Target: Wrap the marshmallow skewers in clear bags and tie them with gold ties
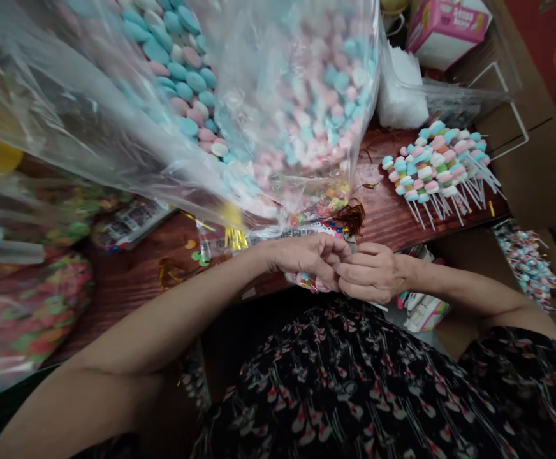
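Observation:
Just in front of my body, my left hand (309, 256) is closed round a candy lollipop in a shiny clear wrapper (309, 282), whose pink pieces show below the fingers. My right hand (373, 273) meets it from the right, fingertips pinched at the wrapper's end by the stick. A bit of white stick (379, 307) pokes out under the right palm. What lies between the fingertips is hidden. Right behind the hands are a printed plastic bag (301, 231) and a bundle of brown-gold twist ties (351, 218).
Large clear bags of pastel candies (194, 80) fill the back of the wooden table (129, 287). A pile of candy lollipops (435, 162) lies at right. Bags of gummy rings (43, 306) stand at left. Wrapped lollipops (529, 268) fill a cardboard box below the right edge.

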`<state>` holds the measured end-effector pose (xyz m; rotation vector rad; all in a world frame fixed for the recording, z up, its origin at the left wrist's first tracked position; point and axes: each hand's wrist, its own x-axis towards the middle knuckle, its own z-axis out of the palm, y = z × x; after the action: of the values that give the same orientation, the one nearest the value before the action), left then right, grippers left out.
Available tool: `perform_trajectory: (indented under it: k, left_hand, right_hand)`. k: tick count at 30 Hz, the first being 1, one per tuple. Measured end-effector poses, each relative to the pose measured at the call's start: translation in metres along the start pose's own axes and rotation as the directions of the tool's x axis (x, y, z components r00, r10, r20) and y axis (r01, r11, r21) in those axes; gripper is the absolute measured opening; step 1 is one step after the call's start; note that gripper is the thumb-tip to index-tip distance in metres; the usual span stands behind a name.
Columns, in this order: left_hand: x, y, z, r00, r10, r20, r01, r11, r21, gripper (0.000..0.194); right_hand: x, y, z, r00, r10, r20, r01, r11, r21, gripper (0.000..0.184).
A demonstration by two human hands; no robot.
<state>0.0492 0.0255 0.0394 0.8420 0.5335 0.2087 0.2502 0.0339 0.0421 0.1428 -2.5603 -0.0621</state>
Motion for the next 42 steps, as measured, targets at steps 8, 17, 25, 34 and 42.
perform_trajectory:
  k: [8,17,25,34,42]
  left_hand:
    - [-0.038,0.062,-0.018,0.937,0.315,-0.148,-0.094,0.638,0.764,0.024]
    - [-0.021,0.032,0.031,0.687,0.721,0.087,0.213,-0.315,0.925,0.023]
    - [-0.023,0.024,-0.003,0.41,0.817,-0.406,-0.236,0.525,0.818,0.042]
    - [-0.062,-0.029,0.046,0.524,0.474,-0.708,-0.637,0.769,0.043,0.082]
    - [-0.131,-0.076,0.077,0.244,0.695,-0.677,0.0,0.698,0.716,0.019]
  right_hand:
    - [0.013,0.001,-0.02,0.984,0.169,0.047,-0.167,0.985,-0.047,0.014]
    - [0.028,0.055,-0.027,0.555,0.82,-0.138,-0.731,0.56,0.391,0.014]
    - [0.034,0.028,0.018,0.691,0.723,-0.025,-0.615,0.606,0.504,0.018]
    - [0.047,0.008,0.045,0.878,0.316,-0.359,-0.327,0.944,0.031,0.017]
    - [0.107,-0.035,0.082,0.803,0.53,0.272,-0.524,0.412,0.745,0.017]
